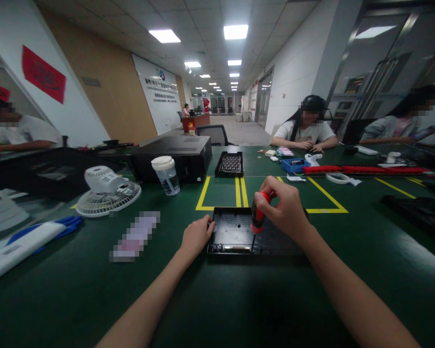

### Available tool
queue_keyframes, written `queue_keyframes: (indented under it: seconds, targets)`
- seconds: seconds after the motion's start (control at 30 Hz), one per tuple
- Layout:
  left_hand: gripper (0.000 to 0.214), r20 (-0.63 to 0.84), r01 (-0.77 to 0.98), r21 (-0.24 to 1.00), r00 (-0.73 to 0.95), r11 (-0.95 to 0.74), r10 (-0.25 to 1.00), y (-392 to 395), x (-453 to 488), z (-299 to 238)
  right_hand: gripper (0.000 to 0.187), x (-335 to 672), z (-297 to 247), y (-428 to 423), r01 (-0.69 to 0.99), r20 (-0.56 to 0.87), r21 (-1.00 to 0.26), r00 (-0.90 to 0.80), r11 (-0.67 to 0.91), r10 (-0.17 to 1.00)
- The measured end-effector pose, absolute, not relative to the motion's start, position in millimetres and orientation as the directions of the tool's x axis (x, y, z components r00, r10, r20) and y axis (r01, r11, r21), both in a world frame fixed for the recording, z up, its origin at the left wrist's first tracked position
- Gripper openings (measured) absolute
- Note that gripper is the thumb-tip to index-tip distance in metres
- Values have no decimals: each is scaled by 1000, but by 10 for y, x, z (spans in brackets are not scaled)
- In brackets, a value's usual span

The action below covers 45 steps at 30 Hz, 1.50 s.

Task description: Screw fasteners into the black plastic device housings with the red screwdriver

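Note:
A flat black plastic housing [235,231] lies on the green table in front of me. My right hand [284,205] is closed round a red and black screwdriver [257,217], held upright with its tip down at the housing's near edge. My left hand [195,237] grips the housing's left edge, fingers curled over the rim.
A black tray of small parts [230,164] sits beyond yellow floor-tape lines [239,191]. A lidded clear cup [166,175], a white desk fan [107,191] and a black box [174,154] stand at left. Two people sit across the table at right, another at far left.

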<state>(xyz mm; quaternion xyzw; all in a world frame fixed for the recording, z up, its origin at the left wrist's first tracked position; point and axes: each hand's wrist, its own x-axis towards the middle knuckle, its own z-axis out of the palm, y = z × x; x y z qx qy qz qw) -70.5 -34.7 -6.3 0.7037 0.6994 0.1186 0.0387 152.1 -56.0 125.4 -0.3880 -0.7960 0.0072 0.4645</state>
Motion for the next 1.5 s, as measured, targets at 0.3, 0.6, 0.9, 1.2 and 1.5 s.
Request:
queue_keyframes:
  seconds: [0.3, 0.6, 0.9, 1.2, 1.5]
  targets:
    - [29, 121, 973, 231, 1, -29, 993, -353, -692, -40, 24, 1489, 1220, -590, 712, 775, -308, -196, 631, 600]
    - [29, 107, 970, 244, -14, -13, 994, -360, -696, -42, 21, 1428, 1165, -606, 644, 794, -329, -207, 690, 572]
    - [30, 102, 974, 227, -15, -9, 995, -349, -704, -41, 10, 1442, 1137, -556, 537, 690, -481, -257, 694, 677]
    - [28, 109, 974, 226, -8, -17, 994, -349, -706, -44, 31, 1394, 1106, -420, -349, 476, -876, -506, 334, 719]
    - [30, 122, 972, 231, 6, -34, 993, -342, -716, -54, 16, 1431, 1065, -418, -447, 453, -871, -567, 205, 688]
